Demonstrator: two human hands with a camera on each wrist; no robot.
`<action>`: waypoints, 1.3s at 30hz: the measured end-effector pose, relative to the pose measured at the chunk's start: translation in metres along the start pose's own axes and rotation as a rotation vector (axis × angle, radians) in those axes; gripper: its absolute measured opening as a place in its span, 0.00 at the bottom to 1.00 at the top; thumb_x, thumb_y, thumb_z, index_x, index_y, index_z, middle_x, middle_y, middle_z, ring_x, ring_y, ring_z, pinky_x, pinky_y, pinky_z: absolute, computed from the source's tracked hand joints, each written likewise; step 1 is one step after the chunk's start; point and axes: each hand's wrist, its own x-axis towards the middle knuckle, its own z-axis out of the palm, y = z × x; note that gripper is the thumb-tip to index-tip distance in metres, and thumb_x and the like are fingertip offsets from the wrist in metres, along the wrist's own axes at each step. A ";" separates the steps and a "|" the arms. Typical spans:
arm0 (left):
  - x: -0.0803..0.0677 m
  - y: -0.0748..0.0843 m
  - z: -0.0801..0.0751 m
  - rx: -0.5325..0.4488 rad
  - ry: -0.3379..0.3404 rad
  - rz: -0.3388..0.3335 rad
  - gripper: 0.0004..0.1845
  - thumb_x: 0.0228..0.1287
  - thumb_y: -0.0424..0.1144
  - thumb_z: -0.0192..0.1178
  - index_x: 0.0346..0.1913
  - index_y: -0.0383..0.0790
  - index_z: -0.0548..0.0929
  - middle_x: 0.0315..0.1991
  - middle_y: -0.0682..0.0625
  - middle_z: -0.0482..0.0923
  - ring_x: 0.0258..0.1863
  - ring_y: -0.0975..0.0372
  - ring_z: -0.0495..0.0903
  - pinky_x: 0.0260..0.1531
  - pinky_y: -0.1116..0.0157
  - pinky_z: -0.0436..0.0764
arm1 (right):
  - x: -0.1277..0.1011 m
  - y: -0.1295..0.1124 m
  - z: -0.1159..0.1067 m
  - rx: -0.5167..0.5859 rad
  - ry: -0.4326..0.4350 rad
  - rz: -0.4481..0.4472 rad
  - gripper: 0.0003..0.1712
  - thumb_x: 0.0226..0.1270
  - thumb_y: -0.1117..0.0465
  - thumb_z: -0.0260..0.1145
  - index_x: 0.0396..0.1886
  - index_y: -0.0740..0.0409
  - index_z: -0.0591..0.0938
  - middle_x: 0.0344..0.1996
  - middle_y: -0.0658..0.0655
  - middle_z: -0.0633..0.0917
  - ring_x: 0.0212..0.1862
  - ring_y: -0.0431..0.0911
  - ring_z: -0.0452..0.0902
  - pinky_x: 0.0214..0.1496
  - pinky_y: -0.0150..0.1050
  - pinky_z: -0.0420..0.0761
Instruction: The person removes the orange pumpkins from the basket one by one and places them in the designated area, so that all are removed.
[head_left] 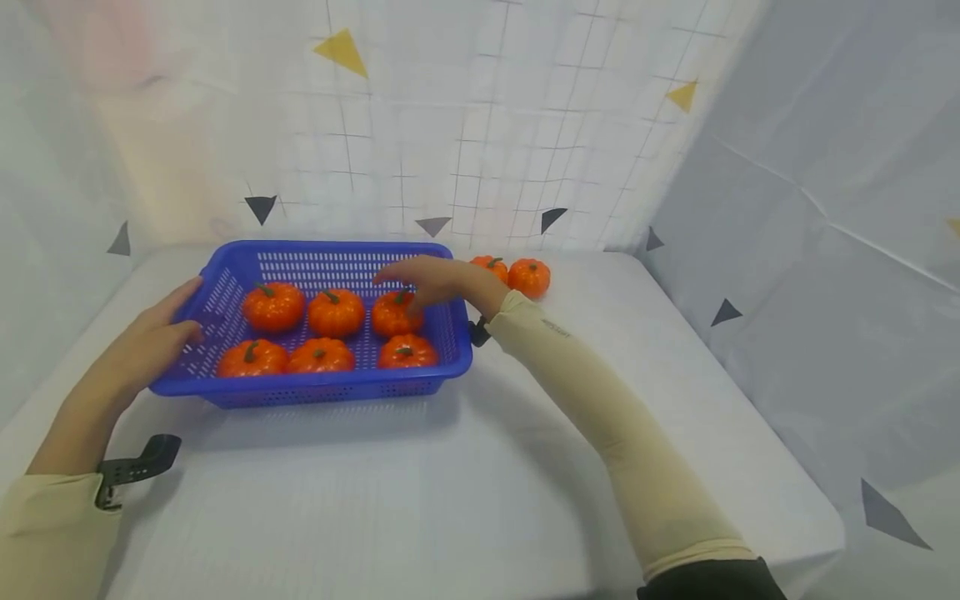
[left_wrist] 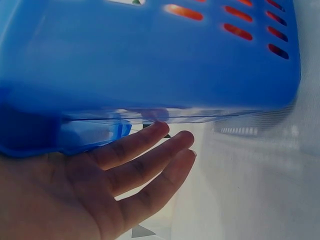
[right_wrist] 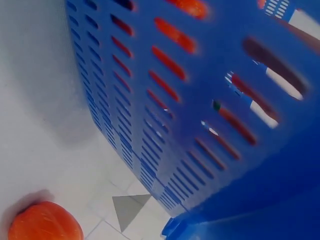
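A blue perforated plastic basket [head_left: 330, 385] holds several small orange pumpkins, artificial-looking, with green stems. My left hand [head_left: 153, 343] holds the basket's left rim, thumb over the edge. In the left wrist view three fingers [left_wrist: 142, 167] of it stretch out below the rim, outside the wall. My right hand [head_left: 438, 279] reaches over the right rim, just above the back right pumpkin [head_left: 390, 318]. Its thumb hangs at that pumpkin's right side, and the index finger stretches left above it. The basket's wall fills most of the right wrist view and hides that hand.
Two more pumpkins stand outside the basket at the back, one [head_left: 529, 277] in full sight and one [head_left: 491, 267] partly behind the right wrist. A white-covered table [head_left: 360, 508] carries everything. Behind it hangs a pale curtain [head_left: 420, 108] with grid lines and triangles.
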 end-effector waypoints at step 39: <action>-0.001 0.004 -0.001 0.006 -0.011 -0.011 0.40 0.77 0.32 0.39 0.83 0.38 0.31 0.79 0.24 0.31 0.74 0.23 0.39 0.64 0.22 0.48 | 0.010 0.000 0.021 -0.049 0.007 0.019 0.43 0.67 0.61 0.73 0.81 0.44 0.68 0.74 0.53 0.71 0.71 0.49 0.65 0.76 0.49 0.65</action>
